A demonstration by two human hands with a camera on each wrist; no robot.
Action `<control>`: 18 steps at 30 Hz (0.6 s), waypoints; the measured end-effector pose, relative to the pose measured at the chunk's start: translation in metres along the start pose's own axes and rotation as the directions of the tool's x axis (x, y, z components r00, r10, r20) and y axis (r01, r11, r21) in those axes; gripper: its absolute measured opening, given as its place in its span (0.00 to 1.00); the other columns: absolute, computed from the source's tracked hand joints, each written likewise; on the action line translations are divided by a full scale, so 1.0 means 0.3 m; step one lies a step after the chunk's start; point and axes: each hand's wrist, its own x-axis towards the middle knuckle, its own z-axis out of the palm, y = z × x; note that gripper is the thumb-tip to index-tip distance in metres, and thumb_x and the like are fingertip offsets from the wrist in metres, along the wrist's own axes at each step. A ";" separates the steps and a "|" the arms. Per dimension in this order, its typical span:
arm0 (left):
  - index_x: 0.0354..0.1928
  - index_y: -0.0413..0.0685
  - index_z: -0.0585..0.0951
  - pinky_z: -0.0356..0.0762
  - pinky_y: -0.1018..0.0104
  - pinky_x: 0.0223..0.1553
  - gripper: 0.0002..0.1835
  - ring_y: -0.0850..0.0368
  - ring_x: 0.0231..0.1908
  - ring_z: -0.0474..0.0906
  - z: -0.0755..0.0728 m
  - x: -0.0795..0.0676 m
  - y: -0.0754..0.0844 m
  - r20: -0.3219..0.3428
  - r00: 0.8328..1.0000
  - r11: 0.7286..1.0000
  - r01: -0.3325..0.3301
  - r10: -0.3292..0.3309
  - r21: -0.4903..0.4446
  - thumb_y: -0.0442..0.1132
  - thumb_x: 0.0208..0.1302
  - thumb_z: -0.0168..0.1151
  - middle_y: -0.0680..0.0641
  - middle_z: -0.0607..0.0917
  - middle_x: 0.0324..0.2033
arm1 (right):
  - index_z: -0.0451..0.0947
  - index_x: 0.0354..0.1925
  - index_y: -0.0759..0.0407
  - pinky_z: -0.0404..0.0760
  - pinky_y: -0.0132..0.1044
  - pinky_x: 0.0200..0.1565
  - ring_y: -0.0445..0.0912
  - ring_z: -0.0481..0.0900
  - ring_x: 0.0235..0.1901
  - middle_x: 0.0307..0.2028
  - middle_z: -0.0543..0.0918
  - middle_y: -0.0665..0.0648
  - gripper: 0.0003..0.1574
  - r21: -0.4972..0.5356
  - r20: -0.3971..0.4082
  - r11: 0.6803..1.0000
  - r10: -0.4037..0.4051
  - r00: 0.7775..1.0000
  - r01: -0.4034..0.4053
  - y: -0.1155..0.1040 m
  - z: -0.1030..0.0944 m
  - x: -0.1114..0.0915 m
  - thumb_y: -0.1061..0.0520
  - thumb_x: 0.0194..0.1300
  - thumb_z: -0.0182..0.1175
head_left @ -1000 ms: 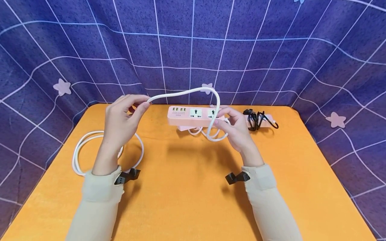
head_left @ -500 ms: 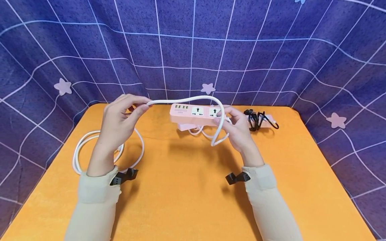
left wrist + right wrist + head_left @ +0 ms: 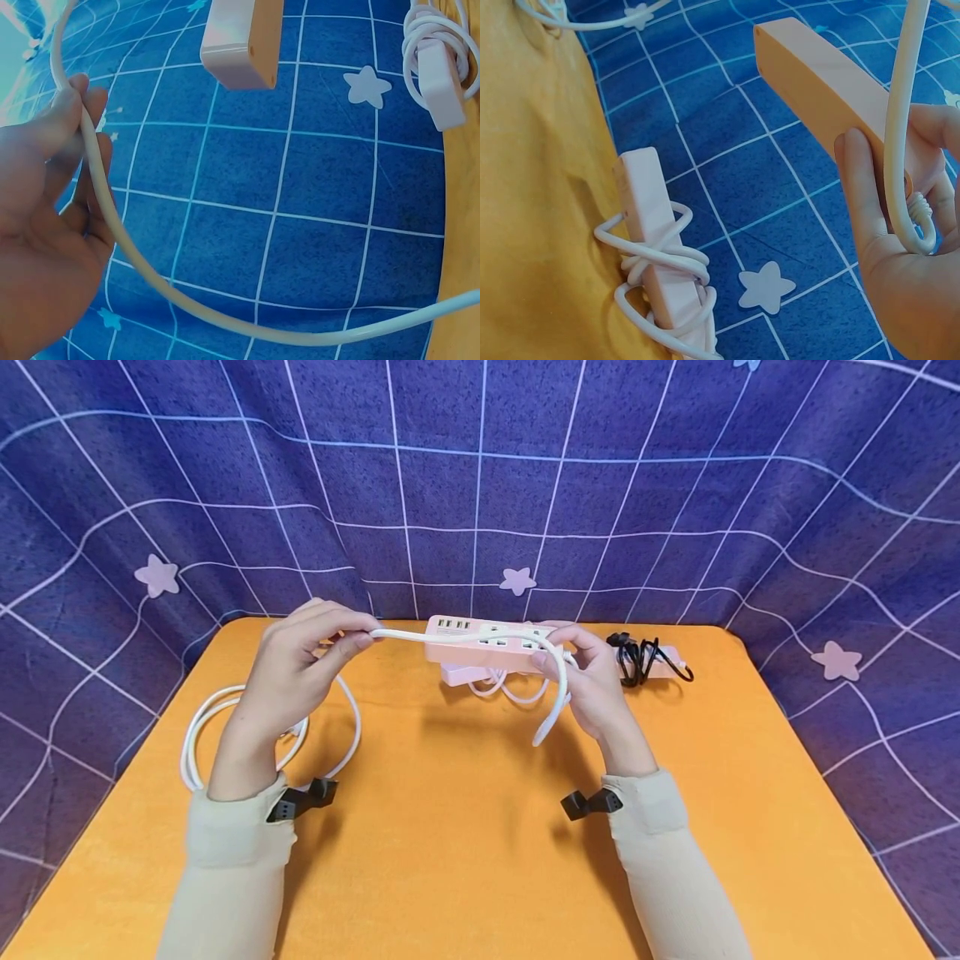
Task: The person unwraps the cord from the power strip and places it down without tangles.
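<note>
My right hand point(image 3: 592, 689) grips the right end of a pink power strip point(image 3: 465, 652), raised above the table with USB ports and sockets showing. In the right wrist view, fingers wrap the strip point(image 3: 817, 82) beside the ribbed cord exit. Its white cord point(image 3: 558, 681) loops past the right hand and crosses in front of the sockets toward the left hand. Between thumb and fingertips, my left hand point(image 3: 288, 685) pinches the cord. The left wrist view shows the cord point(image 3: 187, 304) running down from that hand in a long curve.
Behind the held strip lies another pink power strip point(image 3: 459, 674), wound in its own white cord point(image 3: 660, 255). A third pink strip point(image 3: 666, 662) with a bundled black cord point(image 3: 636, 662) lies at the back right. Coiled white cord point(image 3: 191, 735) rests on the orange tabletop point(image 3: 450, 843) at left.
The cord's arch has sunk from above the strip to across its sockets, and its bend at the right hangs lower. My left hand has shifted slightly; the right keeps its grip.
</note>
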 end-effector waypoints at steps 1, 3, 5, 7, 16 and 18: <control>0.45 0.47 0.91 0.68 0.73 0.39 0.14 0.65 0.37 0.73 -0.002 0.001 0.002 0.012 1.000 1.000 -0.014 0.014 -0.005 0.23 0.63 0.71 0.53 0.88 0.34 | 0.86 0.35 0.50 0.82 0.29 0.40 0.44 0.81 0.45 0.53 0.84 0.54 0.19 0.001 0.000 1.000 0.003 1.000 -0.003 0.000 0.000 0.000 0.75 0.62 0.65; 0.45 0.46 0.91 0.69 0.72 0.40 0.15 0.65 0.37 0.74 -0.007 0.002 0.006 0.032 0.999 0.999 -0.039 0.040 -0.023 0.21 0.63 0.70 0.53 0.88 0.34 | 0.86 0.35 0.50 0.84 0.30 0.42 0.45 0.81 0.49 0.54 0.83 0.55 0.20 0.002 0.001 1.000 -0.004 1.000 0.004 -0.002 -0.001 0.001 0.76 0.62 0.65; 0.46 0.45 0.91 0.70 0.71 0.41 0.15 0.64 0.38 0.75 -0.015 0.001 0.009 0.054 0.996 0.997 -0.065 0.067 -0.039 0.21 0.62 0.70 0.53 0.88 0.35 | 0.86 0.36 0.51 0.85 0.31 0.45 0.47 0.80 0.53 0.55 0.83 0.56 0.20 -0.003 0.001 1.000 -0.013 1.000 0.013 -0.004 0.001 0.003 0.76 0.63 0.64; 0.47 0.45 0.91 0.71 0.71 0.42 0.15 0.64 0.39 0.76 -0.025 -0.003 0.009 0.076 0.993 0.995 -0.085 0.089 -0.054 0.21 0.62 0.70 0.52 0.88 0.36 | 0.86 0.36 0.51 0.85 0.31 0.46 0.50 0.79 0.57 0.56 0.83 0.57 0.20 -0.016 -0.002 1.000 -0.027 1.000 0.027 -0.004 0.001 0.004 0.76 0.64 0.64; 0.47 0.42 0.90 0.71 0.74 0.47 0.20 0.64 0.43 0.79 -0.159 -0.050 -0.003 0.214 0.954 0.977 -0.198 0.212 -0.084 0.51 0.78 0.59 0.50 0.89 0.40 | 0.86 0.35 0.51 0.84 0.30 0.40 0.49 0.78 0.55 0.56 0.81 0.57 0.18 -0.035 -0.040 0.999 0.001 0.999 -0.003 0.001 0.018 -0.004 0.74 0.63 0.65; 0.47 0.42 0.90 0.71 0.76 0.48 0.21 0.66 0.43 0.79 -0.209 -0.068 0.002 0.238 0.946 0.976 -0.208 0.218 -0.069 0.52 0.79 0.58 0.51 0.89 0.39 | 0.86 0.35 0.51 0.83 0.29 0.40 0.46 0.79 0.51 0.56 0.81 0.58 0.18 -0.035 -0.055 0.999 0.007 0.998 -0.008 0.006 0.026 -0.004 0.75 0.63 0.65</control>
